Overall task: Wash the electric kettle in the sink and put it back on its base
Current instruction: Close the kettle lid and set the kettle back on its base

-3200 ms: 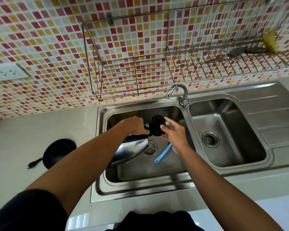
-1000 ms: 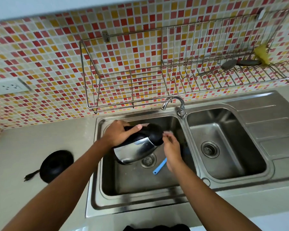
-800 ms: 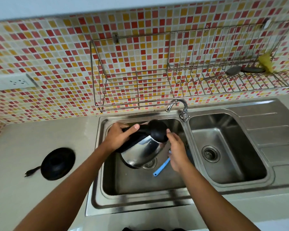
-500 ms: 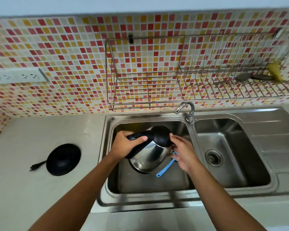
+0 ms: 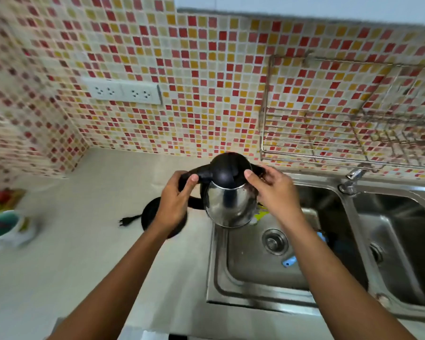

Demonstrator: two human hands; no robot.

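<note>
The electric kettle (image 5: 227, 204), steel body with a black lid and handle, is held upright in the air above the left rim of the sink (image 5: 260, 273). My left hand (image 5: 176, 202) grips its black handle. My right hand (image 5: 271, 187) holds the right side of the kettle near the lid and spout. The round black base (image 5: 149, 214) lies on the counter just left of the sink, mostly hidden behind my left hand, with its plug (image 5: 127, 220) lying to its left.
A blue utensil (image 5: 290, 262) lies in the left sink basin. The tap (image 5: 351, 180) stands between the two basins. A wire dish rack (image 5: 341, 133) hangs on the tiled wall. Wall sockets (image 5: 123, 90) sit above the counter. Cups (image 5: 5, 227) stand far left.
The kettle has been turned upright and lifted out of the left basin, moving left toward the counter. The view has swung left, bringing the cups and corner into sight.
</note>
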